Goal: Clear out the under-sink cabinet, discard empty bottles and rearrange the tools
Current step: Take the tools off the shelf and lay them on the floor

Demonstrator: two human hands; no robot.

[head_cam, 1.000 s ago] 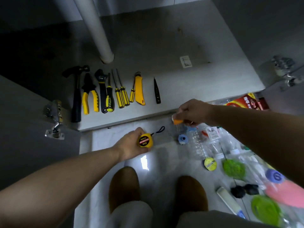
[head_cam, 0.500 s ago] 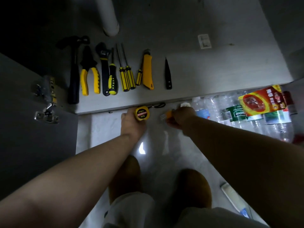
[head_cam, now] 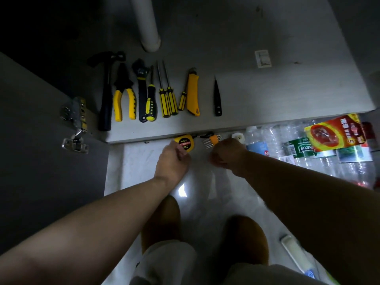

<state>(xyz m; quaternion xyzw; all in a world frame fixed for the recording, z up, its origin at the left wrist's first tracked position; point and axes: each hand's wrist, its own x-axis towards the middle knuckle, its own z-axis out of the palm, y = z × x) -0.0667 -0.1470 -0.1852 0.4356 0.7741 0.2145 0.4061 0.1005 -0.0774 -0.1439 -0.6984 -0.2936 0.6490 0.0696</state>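
Your left hand [head_cam: 172, 161] grips a yellow tape measure [head_cam: 184, 143], fingers curled round it, just below the front edge of the cabinet floor [head_cam: 267, 95]; your right hand [head_cam: 228, 153], close beside it, is clenched on an orange set of hex keys [head_cam: 212, 139], metal ends pointing left; on the cabinet floor above lie a row of tools, left to right: hammer [head_cam: 106, 95], pliers [head_cam: 124, 95], wrench [head_cam: 141, 89], screwdrivers [head_cam: 166, 97], utility knife [head_cam: 193, 93], a slim black tool [head_cam: 217, 97]; a white pipe [head_cam: 147, 23] rises behind them; clear plastic bottles [head_cam: 287, 145] and a red packet [head_cam: 335, 132] lie on the tiled floor at right.
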